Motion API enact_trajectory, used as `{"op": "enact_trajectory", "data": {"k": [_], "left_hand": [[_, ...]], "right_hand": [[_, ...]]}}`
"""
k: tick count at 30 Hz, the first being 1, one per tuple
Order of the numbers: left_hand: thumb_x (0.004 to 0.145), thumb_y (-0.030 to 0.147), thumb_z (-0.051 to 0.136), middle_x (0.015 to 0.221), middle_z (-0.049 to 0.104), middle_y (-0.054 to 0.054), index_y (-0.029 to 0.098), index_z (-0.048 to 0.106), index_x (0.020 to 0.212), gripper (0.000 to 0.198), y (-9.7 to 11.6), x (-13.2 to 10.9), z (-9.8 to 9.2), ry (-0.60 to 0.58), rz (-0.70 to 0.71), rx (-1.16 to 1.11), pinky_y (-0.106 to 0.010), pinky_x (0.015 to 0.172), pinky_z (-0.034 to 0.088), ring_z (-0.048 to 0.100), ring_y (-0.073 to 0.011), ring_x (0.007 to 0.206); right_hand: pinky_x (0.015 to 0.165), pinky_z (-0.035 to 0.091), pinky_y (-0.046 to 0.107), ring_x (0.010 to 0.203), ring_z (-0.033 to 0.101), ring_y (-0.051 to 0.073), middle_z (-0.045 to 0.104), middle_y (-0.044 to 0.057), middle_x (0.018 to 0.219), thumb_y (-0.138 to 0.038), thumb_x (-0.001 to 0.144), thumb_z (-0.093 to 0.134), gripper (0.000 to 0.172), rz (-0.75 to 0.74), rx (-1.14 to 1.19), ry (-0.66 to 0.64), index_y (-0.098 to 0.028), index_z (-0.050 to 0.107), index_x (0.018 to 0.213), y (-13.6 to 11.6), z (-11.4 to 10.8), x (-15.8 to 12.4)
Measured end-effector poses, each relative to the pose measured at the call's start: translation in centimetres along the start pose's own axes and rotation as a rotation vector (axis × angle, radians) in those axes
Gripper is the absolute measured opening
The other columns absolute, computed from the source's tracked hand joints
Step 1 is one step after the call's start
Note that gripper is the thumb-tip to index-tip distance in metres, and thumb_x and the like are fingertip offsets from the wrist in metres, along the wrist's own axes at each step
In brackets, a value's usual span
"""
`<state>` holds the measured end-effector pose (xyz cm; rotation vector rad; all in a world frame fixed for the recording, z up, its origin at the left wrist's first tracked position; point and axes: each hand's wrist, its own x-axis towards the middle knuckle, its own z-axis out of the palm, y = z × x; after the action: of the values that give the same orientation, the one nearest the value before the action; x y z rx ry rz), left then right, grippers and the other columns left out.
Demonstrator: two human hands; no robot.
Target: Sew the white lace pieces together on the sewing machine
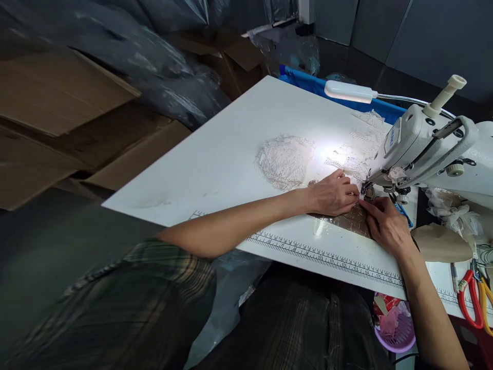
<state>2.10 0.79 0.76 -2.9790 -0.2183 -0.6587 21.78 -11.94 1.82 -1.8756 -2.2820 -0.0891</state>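
Observation:
A white sewing machine (412,144) stands at the right of the white table (223,154), its lamp (350,91) lighting the work area. Left of the needle, my left hand (334,194) has its fingers curled together on white lace fabric (356,167). My right hand (387,223) is just in front of the needle, thumb and index finger closed at the fabric edge; what they pinch is too small to make out. Under both hands lies a brown plate (352,221). A heap of white lace (285,160) rests on the table farther left.
Red-handled cutters (470,298) and a yellow-handled tool (484,303) lie at the right edge. Below the table hangs a purple basket (398,334) with scraps. Cardboard boxes (57,97) and plastic sheeting are at the left. A printed ruler (327,257) runs along the front edge.

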Motion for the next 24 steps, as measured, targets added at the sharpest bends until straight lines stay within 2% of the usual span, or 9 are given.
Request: {"op": "enact_trajectory", "data": {"k": [4,12,16,24], "left_hand": [[0.102,0.025,0.048,0.107,0.075,-0.006,0.019,0.073,0.096,0.026,0.2,0.0,-0.1,0.009,0.026,0.066,-0.037,0.079,0.039,0.061,-0.0180,0.080],[0.099,0.026,0.051,0.112,0.074,-0.004,0.020,0.074,0.096,0.024,0.0,-0.2,-0.2,-0.007,0.018,0.059,-0.040,0.083,0.038,0.062,-0.0196,0.085],[0.099,0.027,0.049,0.116,0.073,-0.005,0.020,0.074,0.100,0.025,-0.1,-0.2,-0.3,-0.038,0.004,0.020,-0.041,0.086,0.037,0.062,-0.0202,0.088],[0.099,0.028,0.050,0.124,0.071,-0.005,0.020,0.073,0.100,0.024,-0.6,-0.2,-0.5,-0.087,-0.034,-0.037,-0.040,0.085,0.034,0.061,-0.0209,0.091]], "right_hand": [[0.071,0.054,0.033,0.083,0.061,0.022,0.064,0.012,0.109,-0.019,0.092,0.046,0.045,-0.041,-0.064,-0.026,-0.024,0.067,0.131,-0.7,-0.3,0.3],[0.074,0.054,0.033,0.089,0.063,0.023,0.063,0.014,0.109,-0.016,0.093,0.041,0.044,-0.032,-0.038,-0.029,-0.020,0.064,0.131,-1.5,-0.3,0.2],[0.070,0.053,0.031,0.086,0.063,0.022,0.063,0.014,0.108,-0.016,0.093,0.041,0.045,-0.006,-0.066,-0.032,-0.020,0.062,0.133,-1.9,-0.4,0.3],[0.056,0.046,0.029,0.071,0.059,0.020,0.064,0.015,0.105,-0.016,0.092,0.043,0.046,0.092,-0.118,-0.122,-0.021,0.062,0.133,-2.7,-0.8,1.1]]}}
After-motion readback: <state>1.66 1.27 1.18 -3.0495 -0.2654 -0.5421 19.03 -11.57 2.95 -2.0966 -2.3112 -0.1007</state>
